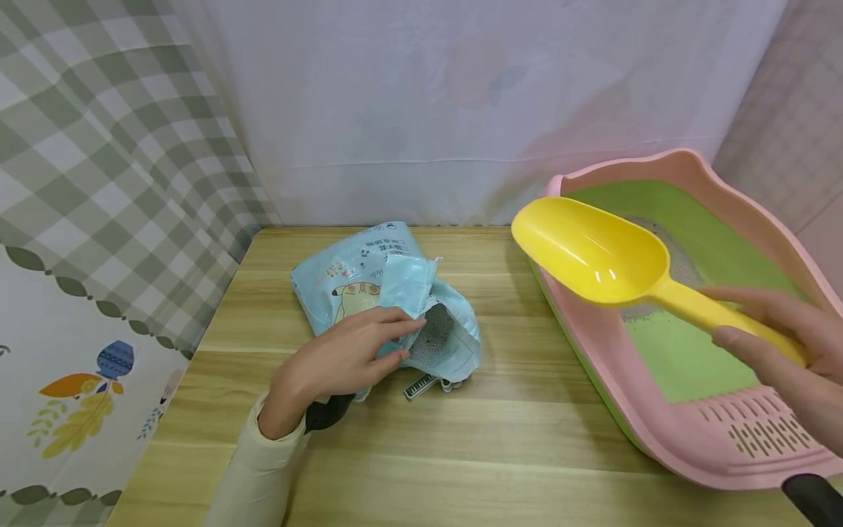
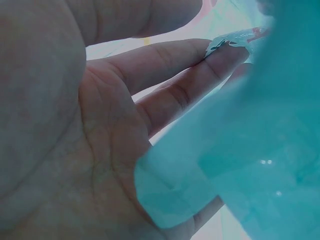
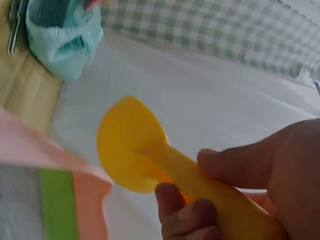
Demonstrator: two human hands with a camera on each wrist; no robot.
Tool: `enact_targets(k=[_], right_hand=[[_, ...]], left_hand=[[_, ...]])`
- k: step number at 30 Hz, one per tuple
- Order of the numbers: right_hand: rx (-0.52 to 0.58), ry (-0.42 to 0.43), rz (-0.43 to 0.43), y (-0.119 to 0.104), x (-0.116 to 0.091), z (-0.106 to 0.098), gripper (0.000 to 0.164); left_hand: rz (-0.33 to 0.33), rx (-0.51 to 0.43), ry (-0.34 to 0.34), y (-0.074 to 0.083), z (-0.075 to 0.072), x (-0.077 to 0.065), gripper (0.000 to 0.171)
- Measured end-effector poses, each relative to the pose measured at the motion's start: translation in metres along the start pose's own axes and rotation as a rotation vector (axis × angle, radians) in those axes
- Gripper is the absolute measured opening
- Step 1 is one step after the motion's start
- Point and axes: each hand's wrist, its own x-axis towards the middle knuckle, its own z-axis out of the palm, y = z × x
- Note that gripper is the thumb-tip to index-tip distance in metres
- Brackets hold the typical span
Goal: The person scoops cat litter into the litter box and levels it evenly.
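A yellow scoop [image 1: 586, 249] is held by its handle in my right hand [image 1: 784, 337], above the litter box's near left rim. Its bowl looks empty. In the right wrist view, thumb and fingers wrap the handle of the scoop [image 3: 135, 145]. My left hand [image 1: 349, 351] rests on a light blue printed bag [image 1: 356, 263], its fingers fairly straight beside the mouth. Grey cat litter granules [image 1: 435, 333] show inside the opening. In the left wrist view, a flap of the bag [image 2: 200, 170] covers part of the palm, and fingertips meet a torn edge.
A pink and green litter box [image 1: 593, 351] stands on the right, with a grey patch of litter [image 1: 672, 252] on its green floor. A small piano-key patterned piece [image 1: 421, 386] lies beside the bag. White cloth hangs behind the wooden table [image 1: 461, 468]; checked cloth hangs at left.
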Motion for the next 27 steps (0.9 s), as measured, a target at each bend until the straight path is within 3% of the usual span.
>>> enact_targets(k=[3,8,13,17,27], right_hand=[[0.027,-0.148,0.049,-0.01,0.001,0.01,0.05],[0.164,-0.281,0.121,-0.025,0.002,0.038,0.046],[0.358,-0.299,0.098,-0.034,0.002,0.075,0.044],[0.478,-0.296,0.135,-0.04,-0.001,0.1,0.045],[0.486,-0.225,0.203,-0.052,0.002,0.152,0.05]], left_hand=[[0.001,-0.005,-0.002,0.0,0.0,0.0,0.047],[-0.003,-0.008,-0.007,-0.001,0.0,0.0,0.047],[-0.006,-0.004,-0.009,0.0,0.0,0.0,0.047],[-0.003,0.001,-0.004,0.0,0.0,0.0,0.048],[-0.004,0.002,0.0,0.0,0.0,0.0,0.048]])
